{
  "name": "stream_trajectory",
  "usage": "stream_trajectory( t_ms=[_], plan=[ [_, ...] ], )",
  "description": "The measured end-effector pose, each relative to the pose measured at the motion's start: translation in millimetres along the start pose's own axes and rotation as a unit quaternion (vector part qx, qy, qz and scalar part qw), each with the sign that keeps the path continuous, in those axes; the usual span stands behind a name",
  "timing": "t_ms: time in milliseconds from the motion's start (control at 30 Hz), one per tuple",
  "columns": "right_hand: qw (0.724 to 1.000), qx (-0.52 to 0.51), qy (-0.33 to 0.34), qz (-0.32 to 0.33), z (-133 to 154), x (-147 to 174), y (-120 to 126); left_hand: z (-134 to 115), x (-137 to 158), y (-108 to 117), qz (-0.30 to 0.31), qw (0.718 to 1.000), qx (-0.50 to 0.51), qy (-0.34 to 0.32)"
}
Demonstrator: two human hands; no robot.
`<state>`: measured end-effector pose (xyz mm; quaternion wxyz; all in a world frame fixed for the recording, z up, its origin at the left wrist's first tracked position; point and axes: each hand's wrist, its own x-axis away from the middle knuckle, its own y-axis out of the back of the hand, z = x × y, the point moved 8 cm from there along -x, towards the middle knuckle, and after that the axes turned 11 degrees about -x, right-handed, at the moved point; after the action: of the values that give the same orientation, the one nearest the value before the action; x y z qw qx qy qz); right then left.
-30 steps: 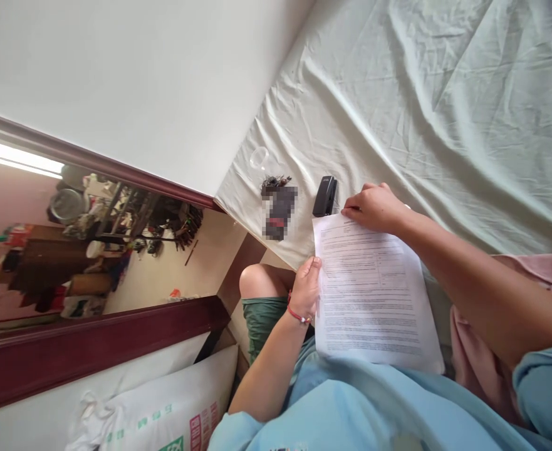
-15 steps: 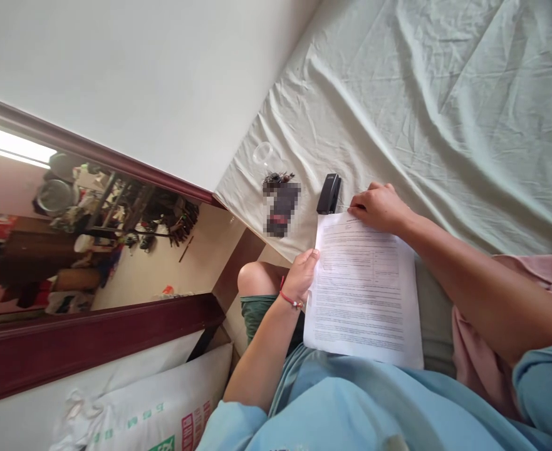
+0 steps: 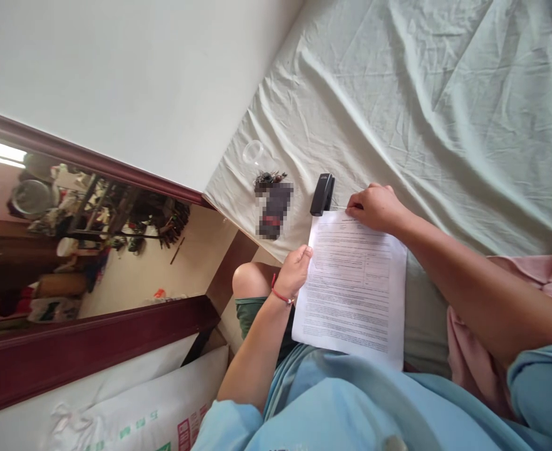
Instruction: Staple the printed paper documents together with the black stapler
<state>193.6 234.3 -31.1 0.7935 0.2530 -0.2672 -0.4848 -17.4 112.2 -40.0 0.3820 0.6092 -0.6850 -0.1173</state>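
Both hands have a grip on the sheet of paper (image 3: 351, 285): the left hand (image 3: 294, 272) pinches its left edge between thumb and fingers, closed on the sheet, and the right hand (image 3: 374, 207) presses down on its top corner with fingers curled onto it. The paper lies half on the bed (image 3: 421, 113) and half over the lap, its printed side up, its lower edge resting on the blue shirt (image 3: 351, 401). Just above the paper's top left corner lies a black stapler (image 3: 321, 195), close to the right hand but apart from it. To the left of the stapler sits a bunch of keys (image 3: 269, 181), and beyond that a small clear cup (image 3: 253, 152) near the bed's corner. To handle the sheet well, I judge it best to keep the pinch light at the margin so the page does not crease, hold the corner flat with the right hand, and square the edges before moving anything toward the stapler. A pink cloth (image 3: 482, 351) lies on the paper's right, under the right forearm.
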Motion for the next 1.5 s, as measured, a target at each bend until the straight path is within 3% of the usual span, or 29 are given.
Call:
stream_trajectory(
  t_ms=[200,300,400,467,533,600,667,800,1233,1500],
  plan=[
    [1.0,0.01,-0.003,-0.012,0,1,-1,-15,-6,7,-0.033,0.978,-0.206,-0.003],
    [1.0,0.01,-0.005,-0.015,1,1,-1,-21,-4,10,-0.043,0.948,-0.314,0.028],
    [1.0,0.009,-0.007,-0.012,2,2,0,-24,-1,22,-0.103,0.917,-0.379,0.063],
    [1.0,0.01,-0.005,-0.011,3,2,0,-34,-1,30,-0.17,0.912,-0.375,0.009],
    [1.0,0.011,-0.003,-0.01,4,3,1,-49,-4,32,-0.217,0.905,-0.35,-0.103],
    [1.0,0.01,0.0,-0.008,5,3,1,-60,-8,27,-0.228,0.892,-0.334,-0.199],
    [1.0,0.011,0.003,-0.007,5,3,1,-66,-15,20,-0.219,0.883,-0.338,-0.24],
    [1.0,0.011,0.007,-0.011,4,3,1,-71,-28,11,-0.196,0.879,-0.371,-0.226],
    [1.0,0.02,0.006,-0.008,4,3,1,-65,-31,-1,-0.199,0.869,-0.394,-0.222],
    [0.999,0.045,0.009,0.013,4,3,3,-74,-30,8,-0.191,0.881,-0.359,-0.242]
  ],
)
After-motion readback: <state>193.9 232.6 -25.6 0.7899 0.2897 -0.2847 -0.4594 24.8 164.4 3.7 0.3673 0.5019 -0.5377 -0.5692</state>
